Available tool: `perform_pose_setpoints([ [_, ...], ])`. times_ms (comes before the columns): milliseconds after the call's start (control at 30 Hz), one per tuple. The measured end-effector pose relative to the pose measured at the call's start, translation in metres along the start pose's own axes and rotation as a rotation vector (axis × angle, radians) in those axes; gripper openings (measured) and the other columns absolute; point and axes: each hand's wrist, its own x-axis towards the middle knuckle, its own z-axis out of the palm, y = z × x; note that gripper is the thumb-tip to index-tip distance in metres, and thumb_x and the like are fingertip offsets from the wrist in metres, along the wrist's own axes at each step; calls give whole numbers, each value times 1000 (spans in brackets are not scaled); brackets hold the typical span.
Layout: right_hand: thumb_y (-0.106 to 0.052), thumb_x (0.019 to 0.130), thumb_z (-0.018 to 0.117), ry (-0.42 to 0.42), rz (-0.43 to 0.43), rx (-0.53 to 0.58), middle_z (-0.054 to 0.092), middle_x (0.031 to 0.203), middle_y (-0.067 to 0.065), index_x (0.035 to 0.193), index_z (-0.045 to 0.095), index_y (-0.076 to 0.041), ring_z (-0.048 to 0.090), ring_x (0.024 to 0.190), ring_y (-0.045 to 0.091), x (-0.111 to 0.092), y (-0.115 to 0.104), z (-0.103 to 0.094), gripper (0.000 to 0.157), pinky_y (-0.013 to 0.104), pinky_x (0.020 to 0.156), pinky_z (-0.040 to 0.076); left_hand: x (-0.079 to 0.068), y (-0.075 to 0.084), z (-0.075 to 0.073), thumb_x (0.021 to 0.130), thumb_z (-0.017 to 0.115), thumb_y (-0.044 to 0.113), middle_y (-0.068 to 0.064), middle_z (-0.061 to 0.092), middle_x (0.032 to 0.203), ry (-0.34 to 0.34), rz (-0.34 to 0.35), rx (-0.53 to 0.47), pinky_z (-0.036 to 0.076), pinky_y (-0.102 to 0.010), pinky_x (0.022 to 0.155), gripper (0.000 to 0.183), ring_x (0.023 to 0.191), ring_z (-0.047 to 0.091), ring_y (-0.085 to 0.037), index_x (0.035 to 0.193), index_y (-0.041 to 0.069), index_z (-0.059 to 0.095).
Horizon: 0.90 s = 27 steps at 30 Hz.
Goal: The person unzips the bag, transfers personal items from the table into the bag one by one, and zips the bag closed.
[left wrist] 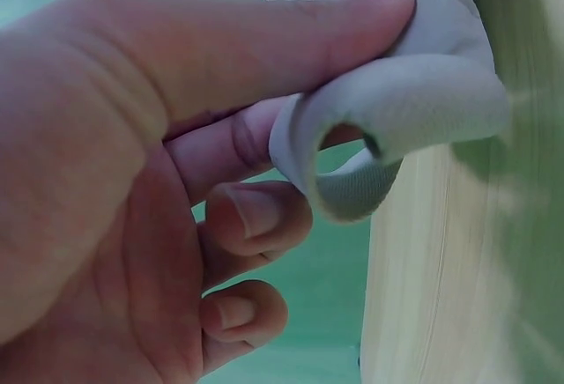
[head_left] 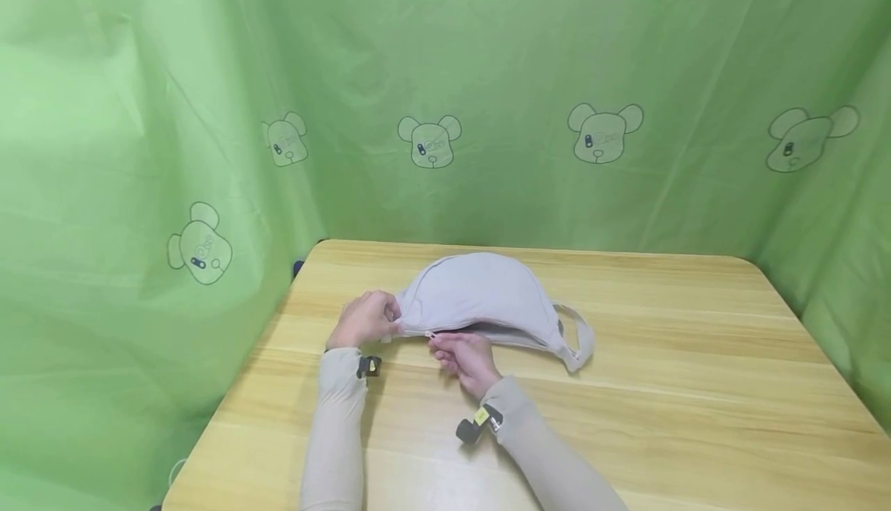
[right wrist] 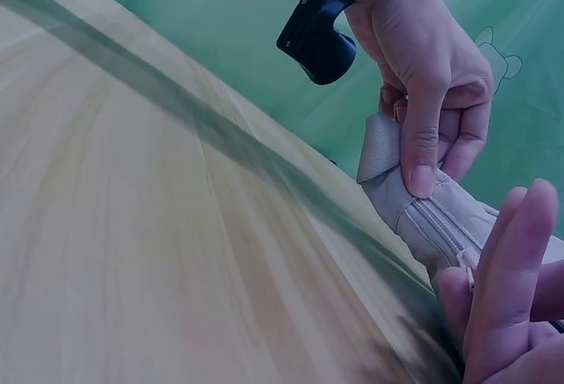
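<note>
A pale grey crescent-shaped waist bag (head_left: 480, 287) lies on the table with its zipped edge towards me. My left hand (head_left: 363, 319) pinches the bag's left end between thumb and fingers. Close up in the left wrist view, a curled strap (left wrist: 432, 102) hangs by those fingers. With thumb and fingertips, my right hand (head_left: 468, 360) pinches the zipper pull (head_left: 429, 335) near that left end. Zipper teeth (right wrist: 438, 230) run between the two hands in the right wrist view. Right of the pull, the bag's mouth gapes; its contents are hidden.
The bag's strap (head_left: 585, 335) loops out at its right end. Beneath everything is a wood-grain table (head_left: 682, 403) with rounded far corners. A green curtain (head_left: 515, 47) printed with bear heads surrounds the table at the back and sides.
</note>
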Motion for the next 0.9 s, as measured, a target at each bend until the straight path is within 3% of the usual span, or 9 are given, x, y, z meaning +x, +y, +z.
perform_pose_setpoints([
  [900, 4, 89, 69, 22, -13, -3, 79, 91, 10, 115, 69, 7, 69, 67, 5, -6, -7, -28, 26, 15, 57, 56, -2, -2, 0, 78, 87, 20, 3, 74, 89, -18, -6, -27, 52, -43, 85, 19, 84, 65, -14, 91, 18, 74],
])
